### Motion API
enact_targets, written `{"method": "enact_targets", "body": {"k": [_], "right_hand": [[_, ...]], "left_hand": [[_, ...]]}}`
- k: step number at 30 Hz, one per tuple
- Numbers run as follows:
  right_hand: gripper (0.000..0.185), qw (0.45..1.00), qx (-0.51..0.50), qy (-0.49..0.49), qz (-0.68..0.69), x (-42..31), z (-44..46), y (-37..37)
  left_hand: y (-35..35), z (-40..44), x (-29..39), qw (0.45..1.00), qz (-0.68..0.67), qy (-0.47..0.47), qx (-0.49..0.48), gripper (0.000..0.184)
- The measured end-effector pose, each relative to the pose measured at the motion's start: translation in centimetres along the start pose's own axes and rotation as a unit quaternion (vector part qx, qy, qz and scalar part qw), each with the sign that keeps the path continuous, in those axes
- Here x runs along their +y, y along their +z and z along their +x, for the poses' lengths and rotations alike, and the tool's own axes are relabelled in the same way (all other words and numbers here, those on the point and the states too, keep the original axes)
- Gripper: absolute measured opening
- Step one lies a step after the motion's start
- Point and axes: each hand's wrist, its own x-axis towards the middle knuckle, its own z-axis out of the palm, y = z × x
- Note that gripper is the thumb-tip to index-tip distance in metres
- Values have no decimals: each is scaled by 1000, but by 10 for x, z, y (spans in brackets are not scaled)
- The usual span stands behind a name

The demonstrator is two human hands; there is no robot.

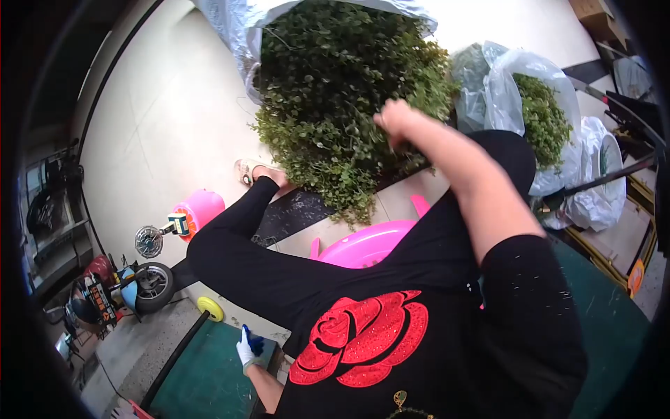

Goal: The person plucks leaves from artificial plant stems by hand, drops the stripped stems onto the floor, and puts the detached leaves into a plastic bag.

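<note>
Nearest is the person's own black shirt [488,356], with a big red rose [370,339] on its front. Beside it, at the left side, the left hand [249,349] is held out above a green platform [209,370]. This hand wears a white glove with blue parts; one blue finger points up, apart from the rest, but I cannot tell if the others close around something. A yellow wheel [210,309] is just past the platform.

Between the legs in black trousers [258,272] there is a pink plastic object [370,244] with a rounded rim — a stool or a basin, I cannot tell which.

Farther on, the right hand [394,124] is bare, over the near right part of a large heap of small-leaved green sprigs [335,91]. Its fingers are bent inward; whether they pinch a sprig I cannot tell. The heap lies on the floor [160,126] in front of the person, with a translucent plastic bag [237,28] around its far side. The left foot in a sandal [246,171] is near its left edge.

To the right, a clear plastic bag [502,84] holds lighter green sprigs [543,119]. Farthest, at the top right, is a cardboard box [597,19].
</note>
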Motion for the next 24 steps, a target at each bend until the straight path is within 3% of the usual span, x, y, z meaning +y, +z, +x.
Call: {"method": "enact_targets", "body": {"k": [2,3,5,8,9,10,11,12,14,16,19,21,22,24], "right_hand": [[44,998,-32,35,37,-26,13,52],[40,997,-60,14,45,-27,15,39],[34,989,-131,-23,66,-34,-4,2],[38,958,147,-58,240,-24,-27,-87],[40,928,193,-118,295,-17,-37,-117],[37,893,213,-125,376,-17,-60,-152],[35,843,257,-161,444,-18,-78,-177],[34,785,296,-194,507,-19,-98,-198],[35,717,263,-226,605,-19,-154,-240],[38,614,328,-268,666,-36,-196,-262],[40,561,334,-300,696,-55,-224,-269],[40,562,332,-279,705,-69,-225,-264],[40,563,336,-273,704,-75,-226,-260],[41,555,331,-292,705,-81,-221,-250]], "left_hand": [[-28,19,-7,987,-37,142,59,32],[-46,35,-5,969,-50,230,77,27],[-50,-15,63,915,-199,342,76,34],[-14,-141,179,874,-191,446,27,40],[6,-161,205,816,-119,565,21,42],[31,-188,227,774,-235,583,-75,43],[39,-178,251,770,-145,600,-164,41],[65,-209,271,691,-102,683,-215,39],[109,-248,300,638,-86,643,-414,36],[144,-297,311,600,-64,639,-476,40],[172,-355,310,542,-120,624,-550,43],[177,-365,314,496,-128,583,-631,42],[170,-371,312,483,-138,602,-621,39],[173,-360,310,524,-128,472,-697,39]]}}
